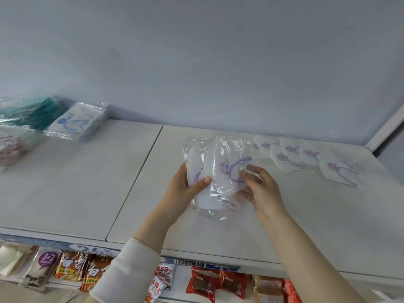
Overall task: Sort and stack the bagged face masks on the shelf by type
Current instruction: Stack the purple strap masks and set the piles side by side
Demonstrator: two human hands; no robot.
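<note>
Holding a small bundle of bagged masks point(220, 171) just above the shelf point(131, 193), the two hands sit close together in the head view, the only one given; the left hand point(185, 186) grips the bundle's left edge, thumb across the front, fingers hidden behind; the right hand point(260, 184) pinches the right side of the front bag, fingers curled over its purple print. At least two bags show, fanned rather than squared.

Just beyond the right hand, a row of loose masks point(306, 156) with the same purple print lies overlapping on the shelf. Well to the left of the left hand sit a blue-print stack point(76, 123), green masks point(37, 112) behind it, and blurred pink ones point(11, 147) at the edge. Snack packets point(207, 285) hang below the forearms.

The bags look light, thin and glossy, so they will probably slide over one another; the mask inside looks soft and would bend. A hold across both long edges, thumb flat on the face, seems safest; a pinch on a film corner alone would likely let the bundle fan out.
</note>
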